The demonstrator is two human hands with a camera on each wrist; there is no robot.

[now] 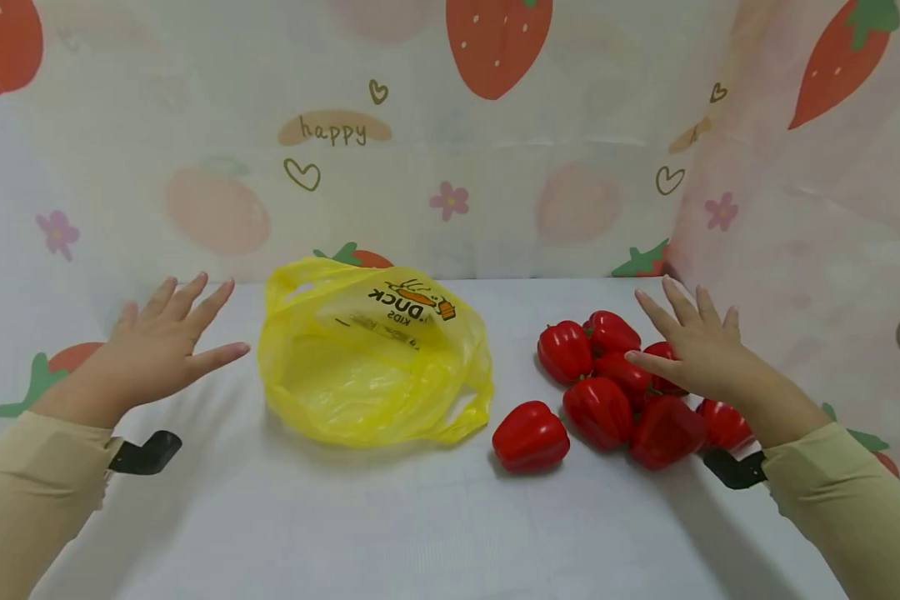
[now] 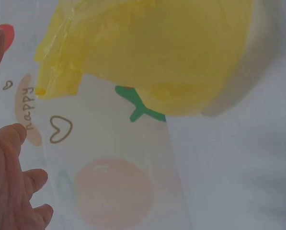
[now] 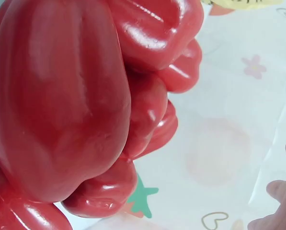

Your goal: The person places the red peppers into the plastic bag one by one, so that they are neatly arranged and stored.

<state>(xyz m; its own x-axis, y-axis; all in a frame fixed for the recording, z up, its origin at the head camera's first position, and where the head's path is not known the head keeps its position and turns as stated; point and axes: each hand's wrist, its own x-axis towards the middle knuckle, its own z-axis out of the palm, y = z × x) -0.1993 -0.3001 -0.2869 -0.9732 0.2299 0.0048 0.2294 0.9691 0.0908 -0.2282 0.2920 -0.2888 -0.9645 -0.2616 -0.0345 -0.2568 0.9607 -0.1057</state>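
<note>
A yellow plastic bag [image 1: 330, 392] printed with "DUCK KIDS" lies with its mouth spread on the white table, left of centre. To its right sit several glossy red bell peppers [image 1: 600, 412], most in a cluster, one [image 1: 531, 437] a little nearer the bag. My left hand [image 1: 153, 350] hovers left of the bag, fingers spread, holding nothing; the bag [image 2: 171, 52] also fills the top of the left wrist view. Above the right side of the peppers my right hand [image 1: 693, 346] is held with spread fingers, partly hiding some of them. Peppers [image 3: 61, 100] loom close in the right wrist view.
Behind the table [image 1: 390, 533] stands a pale cloth backdrop [image 1: 495, 167] with strawberries, hearts and flowers. A similar pink cloth wall [image 1: 832, 250] closes off the right side. Black wrist mounts [image 1: 150, 452] stick out beside both sleeves.
</note>
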